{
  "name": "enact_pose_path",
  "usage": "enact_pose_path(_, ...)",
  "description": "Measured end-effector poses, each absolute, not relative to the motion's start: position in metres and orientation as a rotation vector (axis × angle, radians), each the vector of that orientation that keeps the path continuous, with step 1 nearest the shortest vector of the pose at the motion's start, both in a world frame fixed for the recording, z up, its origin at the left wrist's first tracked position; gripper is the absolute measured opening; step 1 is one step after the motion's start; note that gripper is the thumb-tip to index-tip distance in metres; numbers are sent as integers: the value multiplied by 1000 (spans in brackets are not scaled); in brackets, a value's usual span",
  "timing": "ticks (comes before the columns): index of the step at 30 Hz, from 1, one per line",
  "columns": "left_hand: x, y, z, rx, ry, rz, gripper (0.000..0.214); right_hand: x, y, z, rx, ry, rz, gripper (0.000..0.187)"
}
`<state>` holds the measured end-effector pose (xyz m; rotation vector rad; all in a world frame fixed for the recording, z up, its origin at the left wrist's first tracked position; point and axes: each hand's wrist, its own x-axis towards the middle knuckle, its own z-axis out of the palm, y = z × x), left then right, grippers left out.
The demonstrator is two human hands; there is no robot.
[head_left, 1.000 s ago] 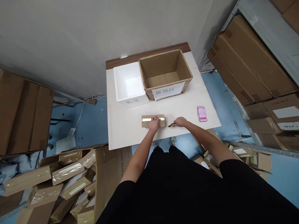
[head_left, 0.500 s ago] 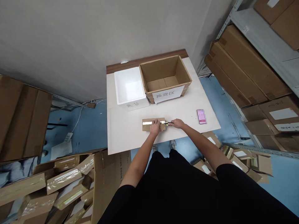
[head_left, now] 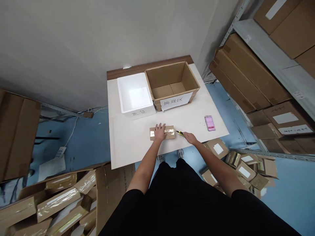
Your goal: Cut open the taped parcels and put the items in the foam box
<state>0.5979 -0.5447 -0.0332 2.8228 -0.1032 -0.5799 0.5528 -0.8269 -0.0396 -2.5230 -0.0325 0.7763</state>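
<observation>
A small taped cardboard box [head_left: 169, 132] lies near the front edge of the white-topped table [head_left: 133, 144]. Across its left half rests my left hand [head_left: 159, 132], fingers spread over the top and pressing down. Shiny clear tape runs along the box, with a dark slit line showing beside the hand. My right hand [head_left: 189, 137] is closed around a yellow-and-black utility knife [head_left: 181, 134]. The knife's tip points at the box's right end, a little apart from it.
Behind the small box stand a white foam box [head_left: 126, 109] and a large open carton [head_left: 177, 95]. A pink, pixelated item [head_left: 210, 123] lies at the right. Shelves with cartons [head_left: 251, 72] rise at right; a big carton of used boxes [head_left: 103, 196] stands lower left.
The knife has come away from the small box to the right and now points up-left. My left hand has shifted left on the box, its fingers spreading wider. The view has shifted slightly.
</observation>
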Motion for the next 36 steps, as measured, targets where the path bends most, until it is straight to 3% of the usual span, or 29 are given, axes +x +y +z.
enact_pose_path(2, 604, -541, -38, 2827, -115, -635, 82, 551, -817, -41, -2458, -51, 750, 53)
enact_pose_path(6, 608, -535, -42, 2827, -190, -668, 83, 549, -808, -43, -2507, -87, 704, 45)
enact_pose_path(16, 592, -531, -45, 2836, -263, -464, 66, 535, -785, -37, -2759, -187, 623, 49)
enact_pose_path(21, 588, -532, -49, 2848, -245, -423, 59, 535, -807, -35, -2777, 139, 563, 47)
enact_pose_path(26, 590, -535, -47, 2819, -229, -421, 64, 534, -824, -41, -2522, 364, 472, 48)
enact_pose_path(31, 592, -544, -42, 2826, -19, -413, 70, 526, -745, -73, -2097, 555, 507, 57)
enact_pose_path(36, 574, -542, -35, 2805, 191, -365, 77, 558, -704, -81, -2146, 689, 441, 64)
